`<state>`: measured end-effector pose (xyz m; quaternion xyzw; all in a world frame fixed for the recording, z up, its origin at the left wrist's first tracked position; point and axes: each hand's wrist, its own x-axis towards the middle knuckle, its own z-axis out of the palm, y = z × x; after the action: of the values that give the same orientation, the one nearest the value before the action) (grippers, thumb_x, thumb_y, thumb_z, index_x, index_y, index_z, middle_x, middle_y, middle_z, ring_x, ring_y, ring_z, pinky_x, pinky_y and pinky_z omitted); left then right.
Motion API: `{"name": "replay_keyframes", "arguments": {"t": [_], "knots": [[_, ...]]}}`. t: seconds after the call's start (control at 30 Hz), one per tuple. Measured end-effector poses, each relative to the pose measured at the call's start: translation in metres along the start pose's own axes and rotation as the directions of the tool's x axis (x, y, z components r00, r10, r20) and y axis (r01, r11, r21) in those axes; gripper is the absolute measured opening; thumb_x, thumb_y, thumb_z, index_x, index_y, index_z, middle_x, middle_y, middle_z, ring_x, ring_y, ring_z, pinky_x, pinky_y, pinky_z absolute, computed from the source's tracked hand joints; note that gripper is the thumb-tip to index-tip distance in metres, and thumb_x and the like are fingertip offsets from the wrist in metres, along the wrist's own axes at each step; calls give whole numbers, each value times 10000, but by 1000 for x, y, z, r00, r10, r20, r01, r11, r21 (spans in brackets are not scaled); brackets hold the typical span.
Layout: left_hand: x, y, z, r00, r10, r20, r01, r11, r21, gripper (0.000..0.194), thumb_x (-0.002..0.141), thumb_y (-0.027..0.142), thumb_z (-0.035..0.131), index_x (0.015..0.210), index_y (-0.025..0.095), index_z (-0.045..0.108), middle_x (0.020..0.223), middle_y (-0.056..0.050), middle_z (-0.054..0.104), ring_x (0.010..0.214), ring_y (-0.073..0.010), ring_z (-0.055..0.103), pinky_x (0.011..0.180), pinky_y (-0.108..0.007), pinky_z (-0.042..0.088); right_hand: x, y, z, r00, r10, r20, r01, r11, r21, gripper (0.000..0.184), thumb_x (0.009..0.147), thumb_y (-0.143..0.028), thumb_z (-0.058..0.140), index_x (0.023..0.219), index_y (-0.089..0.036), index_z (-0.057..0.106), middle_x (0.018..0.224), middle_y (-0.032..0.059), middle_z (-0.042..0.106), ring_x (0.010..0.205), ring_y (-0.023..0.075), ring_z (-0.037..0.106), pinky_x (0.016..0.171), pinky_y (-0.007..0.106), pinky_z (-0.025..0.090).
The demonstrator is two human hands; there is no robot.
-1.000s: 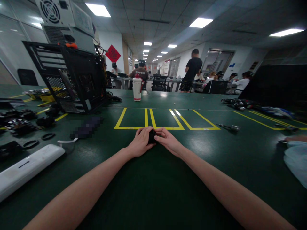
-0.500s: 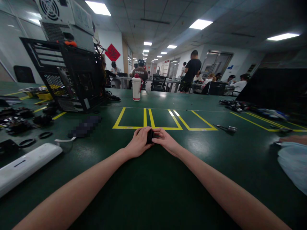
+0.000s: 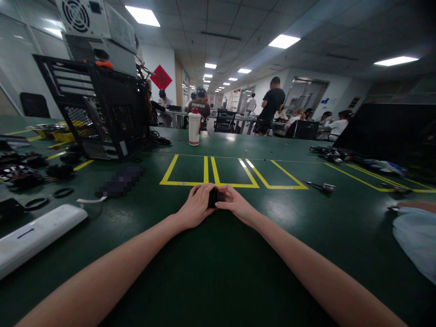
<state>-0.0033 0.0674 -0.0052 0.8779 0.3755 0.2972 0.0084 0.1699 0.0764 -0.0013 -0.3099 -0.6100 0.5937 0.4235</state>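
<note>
Between my hands, near the middle of the green table (image 3: 218, 272), is a small black object (image 3: 213, 198); its kind is too dark and too covered to make out. My left hand (image 3: 196, 206) wraps round its left side, with the fingers over the top. Thumb and fingertips of my right hand (image 3: 235, 204) pinch at its right side. Just beyond my hands runs yellow tape (image 3: 184, 183) that outlines several boxes on the tabletop.
A black computer case (image 3: 102, 109) with grey units on top stands at left. Nearer lie a white power strip (image 3: 41, 238) and black rings (image 3: 63, 193). A white cup (image 3: 194, 129) stands behind. A screwdriver-like tool (image 3: 322, 186) lies right; another person's sleeve (image 3: 415, 236) enters at the right edge.
My hands keep the same grip on the black object, with only slight finger movement. The whole view has shifted a little. A person in the background has moved left.
</note>
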Motion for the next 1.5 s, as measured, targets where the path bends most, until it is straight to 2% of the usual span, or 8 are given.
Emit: {"name": "replay_keyframes", "arguments": {"t": [0.23,0.37,0.53,0.7,0.8,1.07,1.27,1.5], "knots": [[0,1,-2,1000,-3,-1,3,1000,9,588,770,256,542,1244,187,202,1236,-113,403,1183,-239,360,1005,-447,241,3,5,1,994,10,-110,-14,999,-33,303,675,-322,638,950,-236,544,968,19,560,959,168,520,889,375,385],[0,0,1,1000,-4,-16,4,1000,17,604,757,251,559,1242,186,204,1229,-113,409,1177,-241,365,1002,-447,245,4,4,0,997,56,-57,-56,998,-4,332,682,-309,629,991,-217,551,1003,34,561,975,174,517,908,375,372],[0,-2,3,1000,5,-20,-5,1000,4,585,758,236,548,1232,203,207,1221,-112,413,1173,-251,373,981,-469,261,0,-2,-1,1000,17,-2,-17,1000,-20,406,592,-208,704,956,-244,527,978,10,557,945,159,526,888,366,391],[0,-2,3,1000,-1,-25,1,1000,1,595,752,259,562,1231,204,214,1225,-108,413,1171,-248,374,991,-460,248,1,1,1,998,14,-54,-16,999,-34,274,672,-297,642,920,-241,540,950,14,558,928,161,525,862,367,403],[-1,-1,2,1000,-5,-19,5,1000,6,587,758,256,553,1235,196,215,1231,-111,409,1174,-246,371,997,-452,242,4,3,1,995,26,-92,-29,999,-28,301,674,-305,640,950,-236,544,950,17,562,923,165,528,868,374,398],[-1,-2,2,1000,-4,-7,4,1000,11,599,754,239,552,1240,198,204,1229,-110,412,1176,-250,364,992,-451,243,1,0,-1,1000,-24,7,24,1000,19,368,590,-188,702,918,-230,541,1032,11,548,982,163,517,918,375,370],[0,-2,2,1000,4,-10,-4,1000,26,594,758,248,549,1240,186,208,1227,-113,409,1171,-247,367,993,-438,249,2,4,2,994,-40,-104,34,998,-62,251,668,-295,640,892,-226,550,950,5,556,937,152,513,897,369,376],[-1,-2,4,1000,7,-19,-6,999,39,587,758,241,549,1232,183,207,1222,-118,407,1169,-248,369,987,-440,254,3,3,0,997,56,-49,-58,998,-38,331,654,-255,650,965,-217,542,991,31,552,955,172,513,886,377,387]]}}
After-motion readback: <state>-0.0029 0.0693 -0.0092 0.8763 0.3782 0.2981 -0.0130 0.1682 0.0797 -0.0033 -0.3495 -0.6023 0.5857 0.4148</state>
